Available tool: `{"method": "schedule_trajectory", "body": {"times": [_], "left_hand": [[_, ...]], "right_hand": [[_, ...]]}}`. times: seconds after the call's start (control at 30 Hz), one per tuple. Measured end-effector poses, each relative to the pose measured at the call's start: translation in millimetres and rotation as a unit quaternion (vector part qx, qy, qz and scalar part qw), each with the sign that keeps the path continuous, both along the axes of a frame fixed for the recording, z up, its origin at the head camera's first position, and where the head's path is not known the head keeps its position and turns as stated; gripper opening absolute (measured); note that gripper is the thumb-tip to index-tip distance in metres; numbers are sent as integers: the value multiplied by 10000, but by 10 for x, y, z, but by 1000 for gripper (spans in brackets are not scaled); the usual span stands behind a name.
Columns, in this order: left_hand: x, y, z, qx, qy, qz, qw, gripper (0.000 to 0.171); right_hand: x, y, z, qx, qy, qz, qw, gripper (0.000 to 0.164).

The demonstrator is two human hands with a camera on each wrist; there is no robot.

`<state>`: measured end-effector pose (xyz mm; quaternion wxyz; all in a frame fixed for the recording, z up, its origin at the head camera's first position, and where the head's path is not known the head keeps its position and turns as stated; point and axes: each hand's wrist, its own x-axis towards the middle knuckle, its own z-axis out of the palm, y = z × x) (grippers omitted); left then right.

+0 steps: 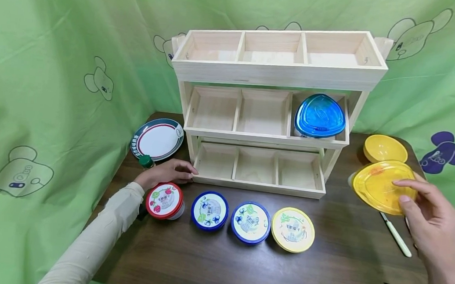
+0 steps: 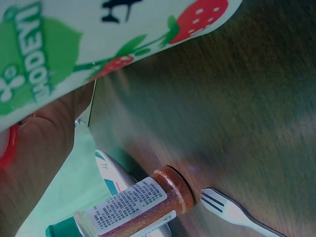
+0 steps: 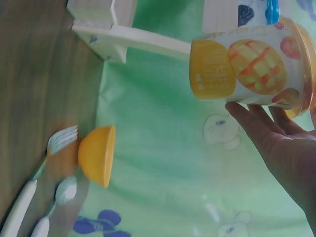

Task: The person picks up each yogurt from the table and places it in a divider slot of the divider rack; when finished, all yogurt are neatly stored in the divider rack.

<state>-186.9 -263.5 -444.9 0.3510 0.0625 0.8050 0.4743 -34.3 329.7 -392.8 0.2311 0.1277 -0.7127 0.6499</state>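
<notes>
In the head view, my right hand (image 1: 430, 213) holds a tub with a yellow lid (image 1: 380, 188) above the right side of the table. The right wrist view shows the tub's mango label (image 3: 212, 71), the fingers around its side. My left hand (image 1: 170, 172) rests at the left front corner of the lowest tray of a wooden three-tier rack (image 1: 256, 186), fingertips at the corner. Just below that hand stands a red-lidded strawberry tub (image 1: 164, 201), and a green-capped seasoning bottle (image 2: 131, 207) is beside it. A triangular blue-lidded container (image 1: 320, 116) sits in the middle tier's right compartment.
Two blue-lidded tubs (image 1: 210, 211) and another yellow-lidded tub (image 1: 293, 230) stand in a row before the rack. A plate (image 1: 158, 139) lies left. At right are a yellow bowl (image 1: 385, 148), a fork (image 3: 61, 139) and a spoon (image 3: 65, 190). Another fork (image 2: 227, 207) lies near the bottle.
</notes>
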Motion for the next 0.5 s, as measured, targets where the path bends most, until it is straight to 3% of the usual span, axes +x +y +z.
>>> {"method": "schedule_trajectory", "body": {"times": [0.17,0.27,0.37,0.5], "left_hand": [[3,7,3,-56,34,3,10000,29],[-1,12,5,-43,20,10,10000,29],[-1,10,6,-69,20,-12,10000,29],[5,2,10,-119,70,-40,9999,29]], "right_hand": [[-76,-156,44,-120,52,627,9979,27],[-98,-263,91,619,-274,433,9968,28],[-139,-366,154,1498,-507,300,9870,30],[-221,-516,216,1828,-505,633,9798,32]]}}
